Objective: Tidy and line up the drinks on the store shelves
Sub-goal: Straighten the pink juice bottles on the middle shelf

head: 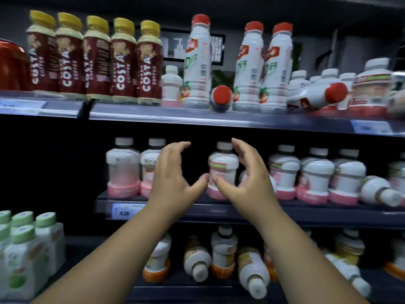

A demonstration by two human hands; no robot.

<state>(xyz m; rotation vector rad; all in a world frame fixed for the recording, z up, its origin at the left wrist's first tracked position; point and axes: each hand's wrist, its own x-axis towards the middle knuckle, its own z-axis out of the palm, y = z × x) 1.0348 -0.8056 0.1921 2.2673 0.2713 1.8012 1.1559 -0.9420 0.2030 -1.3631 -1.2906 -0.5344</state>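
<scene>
On the middle shelf (219,210) stand white bottles with pink bases. My left hand (173,172) and my right hand (252,174) are raised in front of that shelf, fingers gently curved, thumbs nearly meeting. They hold nothing. One upright pink-based bottle (222,170) shows between them, just behind my right hand's fingers. Two more pink-based bottles (123,167) stand left of my left hand. Another pink-based bottle (380,190) lies on its side at the right end.
The top shelf (197,116) carries Costa coffee bottles (94,60), upright red-capped white bottles (197,62) and two toppled red-capped bottles (221,98). The bottom shelf holds orange-based bottles, some tipped over (197,263). Green-capped bottle packs (24,253) sit at lower left.
</scene>
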